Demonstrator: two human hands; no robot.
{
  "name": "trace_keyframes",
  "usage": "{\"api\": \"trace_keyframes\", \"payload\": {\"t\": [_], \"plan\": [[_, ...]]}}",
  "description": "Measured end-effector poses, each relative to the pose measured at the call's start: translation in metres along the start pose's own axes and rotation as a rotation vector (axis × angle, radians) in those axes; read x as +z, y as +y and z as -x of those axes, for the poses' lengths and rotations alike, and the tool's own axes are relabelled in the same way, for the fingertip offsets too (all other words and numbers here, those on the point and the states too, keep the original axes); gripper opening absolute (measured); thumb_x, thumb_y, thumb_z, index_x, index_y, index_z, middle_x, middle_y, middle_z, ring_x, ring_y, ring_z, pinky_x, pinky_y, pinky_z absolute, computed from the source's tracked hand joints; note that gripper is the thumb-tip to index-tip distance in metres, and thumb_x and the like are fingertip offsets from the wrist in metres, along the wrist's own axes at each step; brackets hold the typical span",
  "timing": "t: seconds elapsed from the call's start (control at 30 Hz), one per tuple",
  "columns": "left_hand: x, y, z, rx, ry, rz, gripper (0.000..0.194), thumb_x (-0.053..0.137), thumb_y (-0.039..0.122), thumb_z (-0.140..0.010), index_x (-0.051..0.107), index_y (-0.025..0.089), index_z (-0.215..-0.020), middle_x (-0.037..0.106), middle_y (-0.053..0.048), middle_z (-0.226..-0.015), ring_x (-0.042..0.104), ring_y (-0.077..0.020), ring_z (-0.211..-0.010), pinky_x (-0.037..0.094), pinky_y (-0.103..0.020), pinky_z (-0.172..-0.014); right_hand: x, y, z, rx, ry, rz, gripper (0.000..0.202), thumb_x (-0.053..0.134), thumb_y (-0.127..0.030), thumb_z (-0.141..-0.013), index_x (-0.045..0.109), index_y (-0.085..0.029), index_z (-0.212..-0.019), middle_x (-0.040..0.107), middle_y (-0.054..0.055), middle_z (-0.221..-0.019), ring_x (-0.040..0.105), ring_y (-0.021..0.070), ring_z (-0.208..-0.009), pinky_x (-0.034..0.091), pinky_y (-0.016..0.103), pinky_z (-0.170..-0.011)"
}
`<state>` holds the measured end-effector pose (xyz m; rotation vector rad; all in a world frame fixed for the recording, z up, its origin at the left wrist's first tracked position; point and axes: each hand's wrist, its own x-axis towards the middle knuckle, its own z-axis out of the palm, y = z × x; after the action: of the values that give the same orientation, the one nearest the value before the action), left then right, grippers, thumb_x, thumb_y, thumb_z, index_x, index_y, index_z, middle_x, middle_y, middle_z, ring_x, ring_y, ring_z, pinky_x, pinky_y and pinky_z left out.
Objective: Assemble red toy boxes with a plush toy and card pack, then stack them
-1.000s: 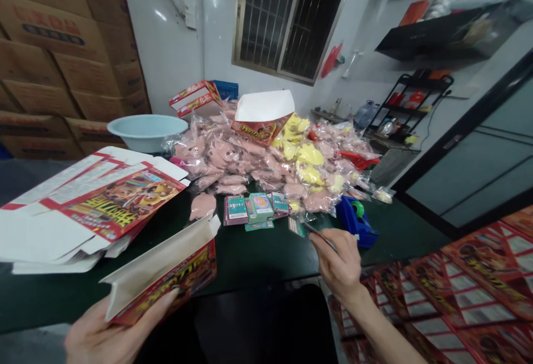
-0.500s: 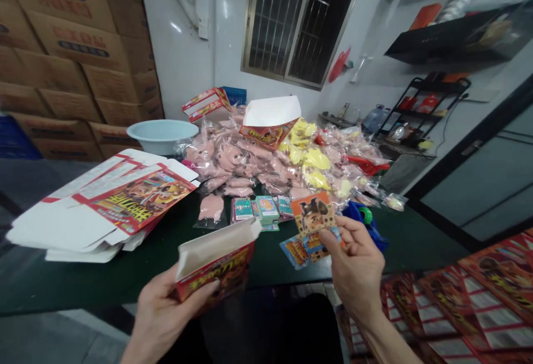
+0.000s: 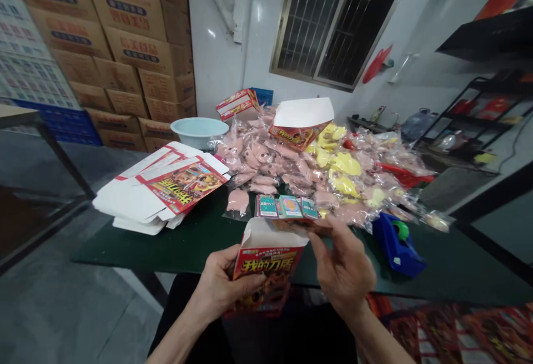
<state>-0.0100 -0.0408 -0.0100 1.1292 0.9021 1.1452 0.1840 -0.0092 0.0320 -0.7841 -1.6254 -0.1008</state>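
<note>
My left hand (image 3: 227, 283) is wrapped round a red printed box (image 3: 266, 275), its white flap raised and its top open. Just above the box mouth, my right hand (image 3: 345, 264) pinches a few printed cards (image 3: 297, 225), seen nearly edge-on and partly behind the fingers. Behind the box, small stacks of teal and green cards (image 3: 287, 207) lie on the dark green table (image 3: 200, 244). A pink toy in a clear bag (image 3: 238, 202) rests left of those stacks.
Flat unfolded boxes (image 3: 166, 186) are piled at the left. A heap of bagged pink and yellow toys (image 3: 283, 164) fills the back, with an open box (image 3: 302, 122) on top. A blue basin (image 3: 200, 131) stands behind; a blue tape dispenser (image 3: 397, 247) sits at the right.
My right hand has brought the cards leftward to the box opening. The box in my left hand is turned more upright. The view has swung to the left.
</note>
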Motion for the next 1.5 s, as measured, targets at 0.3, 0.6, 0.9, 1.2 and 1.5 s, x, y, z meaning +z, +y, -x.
{"api": "trace_keyframes", "payload": {"t": [0.3,0.6,0.9,1.2,1.5], "plan": [[-0.004,0.001,0.004,0.004,-0.128,-0.021,0.038,0.073,0.026,-0.067,0.067,0.016,-0.102,0.073,-0.006,-0.096,0.067,-0.0238,-0.087,0.053,-0.033,-0.079,-0.030,0.010,-0.032,-0.306,-0.484,0.154,0.056,0.052,-0.006,-0.084,0.039,-0.027,-0.134,0.063,0.002,-0.083,0.060,0.0132,-0.073,0.050,0.025,-0.063],[-0.002,-0.003,0.003,-0.023,-0.156,-0.057,0.035,0.077,0.026,-0.062,0.068,0.013,-0.094,0.071,-0.005,-0.086,0.065,-0.0229,-0.082,0.052,-0.032,-0.077,-0.036,-0.012,-0.037,-0.510,-0.789,0.389,0.038,0.028,-0.009,-0.088,0.050,-0.014,-0.119,0.061,0.013,-0.098,0.060,0.0189,-0.086,0.051,0.025,-0.058],[0.002,0.008,-0.009,0.198,-0.073,-0.332,0.031,0.078,0.027,-0.060,0.070,0.012,-0.086,0.068,-0.003,-0.075,0.060,-0.0160,-0.066,0.049,-0.023,-0.060,-0.029,-0.041,-0.061,-0.601,-0.784,0.262,0.036,0.024,-0.008,-0.092,0.059,-0.005,-0.098,0.062,0.013,-0.089,0.059,0.0197,-0.084,0.054,0.028,-0.067],[0.005,0.014,-0.027,0.364,0.149,0.015,0.040,0.081,0.021,-0.055,0.070,0.016,-0.093,0.072,-0.006,-0.092,0.067,-0.0196,-0.073,0.055,-0.024,-0.063,-0.026,-0.033,-0.036,-0.160,-0.062,0.193,0.047,0.053,-0.003,-0.079,0.049,-0.017,-0.123,0.052,0.012,-0.117,0.052,0.0231,-0.111,0.044,0.041,-0.094],[-0.019,-0.019,-0.048,0.397,0.327,-0.248,0.055,0.076,0.028,-0.064,0.058,0.014,-0.113,0.070,-0.010,-0.103,0.067,-0.0236,-0.090,0.056,-0.032,-0.079,0.056,0.036,0.028,0.509,-0.089,-0.389,0.035,0.059,-0.022,-0.081,0.043,-0.020,-0.111,0.064,0.009,-0.101,0.064,0.0178,-0.092,0.053,0.035,-0.080]]}}
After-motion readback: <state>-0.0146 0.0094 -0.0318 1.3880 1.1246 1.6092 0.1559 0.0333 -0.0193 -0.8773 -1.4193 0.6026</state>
